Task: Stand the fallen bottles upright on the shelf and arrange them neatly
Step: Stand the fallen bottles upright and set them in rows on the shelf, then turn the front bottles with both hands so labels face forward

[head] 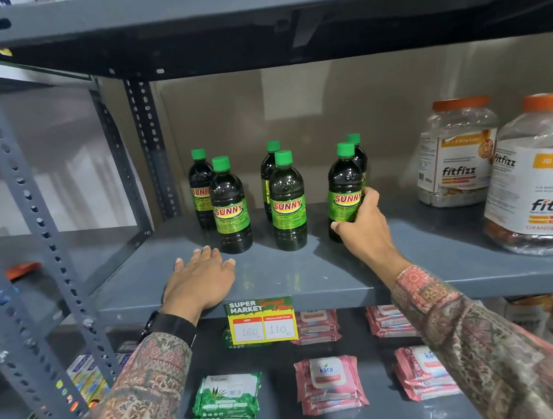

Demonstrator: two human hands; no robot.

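Fingers (370, 198) of the right hand (363, 227) curled around the lower label of the front right bottle (343, 191), thumb pressed at its left side near the base, so the bottle's bottom right edge was hidden behind the palm. Fingers of the left hand (200, 280) lay flat and close together, palm down on the bare grey metal shelf (310, 274), holding nothing, just in front of the front left bottle (230, 207).

Six bottles stood upright in three front-and-back pairs toward the shelf's left half. Each was dark, glossy plastic with a round shoulder, a ribbed green cap and a green label reading SUNNY. The front middle bottle (287, 204) covered most of the back middle bottle (269, 175); the back left bottle (201, 190) showed only part of its label; the back right bottle (358, 155) peeked out as little more than a cap and shoulder.

Two clear, wrinkled plastic jars with orange lids stood at the right: the far jar (455, 154) whole, the near jar (540, 176) cut off by the frame edge (its small print was too blurred to read). A price tag (262, 320) hung from the shelf lip, its handwritten numbers faint. On the shelf below lay soft pink wipe packs (329, 384) and a green wipe pack (226, 399). Both sleeves were patterned fabric; a dark wristband (171, 326) circled the left wrist.
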